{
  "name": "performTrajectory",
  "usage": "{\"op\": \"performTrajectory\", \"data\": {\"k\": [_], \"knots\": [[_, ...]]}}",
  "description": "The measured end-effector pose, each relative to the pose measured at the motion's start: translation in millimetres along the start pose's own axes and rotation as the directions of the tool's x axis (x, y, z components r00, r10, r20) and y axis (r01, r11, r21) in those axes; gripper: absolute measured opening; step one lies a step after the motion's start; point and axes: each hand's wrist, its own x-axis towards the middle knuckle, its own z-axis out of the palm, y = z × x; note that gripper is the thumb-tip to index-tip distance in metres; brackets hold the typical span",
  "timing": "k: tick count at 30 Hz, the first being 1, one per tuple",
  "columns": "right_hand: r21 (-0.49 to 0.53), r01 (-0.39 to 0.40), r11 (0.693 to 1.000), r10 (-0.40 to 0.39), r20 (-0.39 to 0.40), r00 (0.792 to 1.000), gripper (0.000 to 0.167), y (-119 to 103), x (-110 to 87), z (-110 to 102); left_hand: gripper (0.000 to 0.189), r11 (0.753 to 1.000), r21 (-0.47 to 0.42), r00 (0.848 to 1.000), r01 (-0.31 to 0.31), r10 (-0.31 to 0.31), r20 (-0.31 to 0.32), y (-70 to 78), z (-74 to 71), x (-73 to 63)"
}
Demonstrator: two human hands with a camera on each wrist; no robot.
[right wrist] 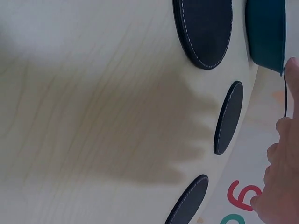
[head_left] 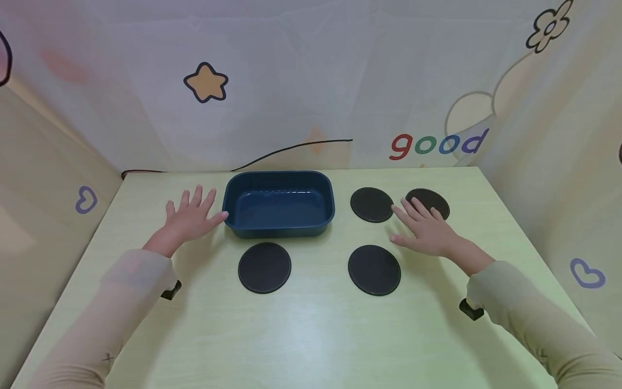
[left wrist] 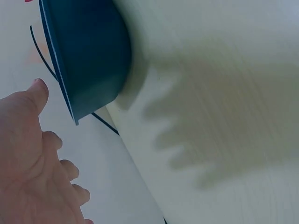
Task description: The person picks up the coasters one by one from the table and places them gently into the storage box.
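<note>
A dark blue rectangular tray [head_left: 279,232] with rounded corners sits at the back of the table. Just left of it my left hand [head_left: 190,217] hovers above the tabletop with fingers spread, its thumb near the tray's left side. My right hand [head_left: 427,231], also spread and holding nothing, is over the right part of the table. Its fingers partly cover a round black coaster [head_left: 434,201] at the back right. Beside that lies a second black coaster [head_left: 371,205]. Nearer the front are a third coaster [head_left: 374,270] and another coaster [head_left: 264,268] below the tray. White stitching edges the coasters.
The pale wooden table [head_left: 291,340] ends at a printed cloth [head_left: 291,81] behind it, with more cloth on the left and right. Each sleeve has a small black device [head_left: 171,290] at the wrist. Hand shadows fall on the tabletop.
</note>
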Motion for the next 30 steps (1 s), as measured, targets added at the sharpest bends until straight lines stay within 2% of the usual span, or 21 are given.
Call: {"op": "performTrajectory", "data": {"k": [7,13,21,26,30], "knots": [[0.007,0.071,0.997,-0.071,-0.018,0.997,0.081,-16,4.0,15,0.081,0.999,0.004,0.998,-0.041,0.041,-0.047,8.3,6.6,5.9],[0.018,0.122,0.992,-0.122,-0.005,0.993,0.084,-27,7.7,25,0.075,0.994,-0.037,0.992,-0.1,0.096,-0.088,13.8,8.5,10.2],[0.092,0.195,0.976,-0.197,0.009,0.98,0.085,-39,9.2,30,0.069,0.99,-0.069,0.986,-0.124,0.115,-0.123,19.5,11.8,14.5],[0.124,0.206,0.971,-0.209,0.009,0.978,0.079,-43,10.9,33,0.058,0.984,-0.128,0.974,-0.126,0.099,-0.202,19.0,12.9,21.0],[0.131,0.197,0.972,-0.201,0.02,0.979,0.072,-45,13.4,35,0.05,0.969,-0.207,0.952,-0.132,0.066,-0.299,16.2,14.5,26.7]]}}
